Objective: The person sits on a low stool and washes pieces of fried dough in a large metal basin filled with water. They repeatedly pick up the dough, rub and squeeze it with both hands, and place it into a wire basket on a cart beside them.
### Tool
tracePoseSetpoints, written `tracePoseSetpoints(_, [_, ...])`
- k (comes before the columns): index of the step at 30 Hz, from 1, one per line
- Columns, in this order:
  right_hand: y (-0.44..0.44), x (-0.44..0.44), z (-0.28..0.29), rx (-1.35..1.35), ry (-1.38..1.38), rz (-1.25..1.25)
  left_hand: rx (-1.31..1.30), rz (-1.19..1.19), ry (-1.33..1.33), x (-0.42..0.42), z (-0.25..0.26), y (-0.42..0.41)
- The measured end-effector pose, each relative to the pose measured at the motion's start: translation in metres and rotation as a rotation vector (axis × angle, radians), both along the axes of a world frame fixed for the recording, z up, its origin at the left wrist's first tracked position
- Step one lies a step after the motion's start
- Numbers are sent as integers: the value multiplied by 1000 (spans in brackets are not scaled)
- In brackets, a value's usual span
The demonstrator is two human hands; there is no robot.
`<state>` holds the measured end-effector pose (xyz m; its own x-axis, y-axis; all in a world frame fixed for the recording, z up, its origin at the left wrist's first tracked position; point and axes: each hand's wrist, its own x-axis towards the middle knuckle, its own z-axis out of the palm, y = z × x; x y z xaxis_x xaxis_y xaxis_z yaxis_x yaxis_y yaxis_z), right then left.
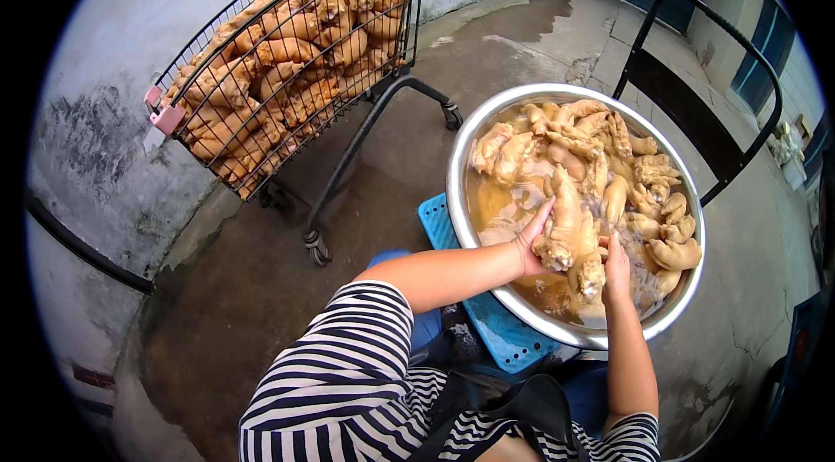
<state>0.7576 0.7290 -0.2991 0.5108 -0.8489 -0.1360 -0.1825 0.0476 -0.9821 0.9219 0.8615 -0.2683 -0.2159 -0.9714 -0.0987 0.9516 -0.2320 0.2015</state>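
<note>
A wide steel basin [460, 201] stands before me, holding cloudy brownish water [499, 198] and many pig trotters [652, 169]. My left hand [533, 237] grips one trotter [565, 214] from its left side, cut end towards me. Beside it, a second trotter [588, 266] lies against the fingers of my right hand [615, 266], which holds it from the right. Both trotters are side by side over the water near the basin's front. Some fingertips are hidden behind the meat.
On the left, a black wire shopping cart [287, 57] is heaped with more trotters and has wheels on wet concrete. A blue perforated plastic platform [483, 315] shows under the basin. A black push handle [708, 103] rises behind the basin. A stained wall [104, 103] borders the left.
</note>
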Motion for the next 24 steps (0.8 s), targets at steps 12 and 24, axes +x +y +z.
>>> tracePoseSetpoints(12, [8,-26,33,56,-119,-195,-379,1010,-320,208,281,65])
tracePoseSetpoints(24, [-6,-28,0,-573,1229,331,27,736,-1278,265,177,-32])
